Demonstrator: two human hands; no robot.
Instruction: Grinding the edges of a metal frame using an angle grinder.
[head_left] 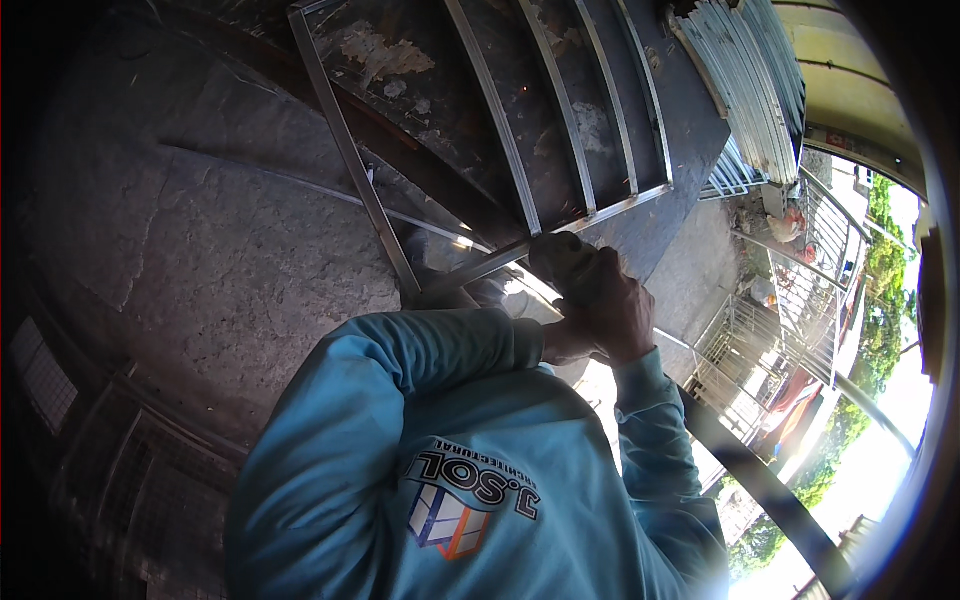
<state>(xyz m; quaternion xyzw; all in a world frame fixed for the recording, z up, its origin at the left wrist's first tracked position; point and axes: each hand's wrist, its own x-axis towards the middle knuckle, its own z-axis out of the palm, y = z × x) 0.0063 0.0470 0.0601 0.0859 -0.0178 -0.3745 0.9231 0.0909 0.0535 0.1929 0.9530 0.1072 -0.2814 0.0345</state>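
Note:
Both hands grip an angle grinder (562,262), dark and partly in shadow. My right hand (628,315) is wrapped round its body. Just beneath, my left hand (567,342) is closed on it too, its fingers mostly hidden. The grinder's head meets the near rail (480,265) of a metal frame, close to where a crossbar (506,140) joins. Small orange sparks show near that joint and farther along the frame. The disc itself cannot be made out. Several parallel bars make up the frame.
Under the frame lies a dark, worn metal tabletop (680,215) with peeling patches. A stack of corrugated metal sheets (755,90) stands at the far right. Light metal grilles (800,290) stand on the right. Rough concrete floor (230,240) spreads on the left, a long thin bar (270,176) across it.

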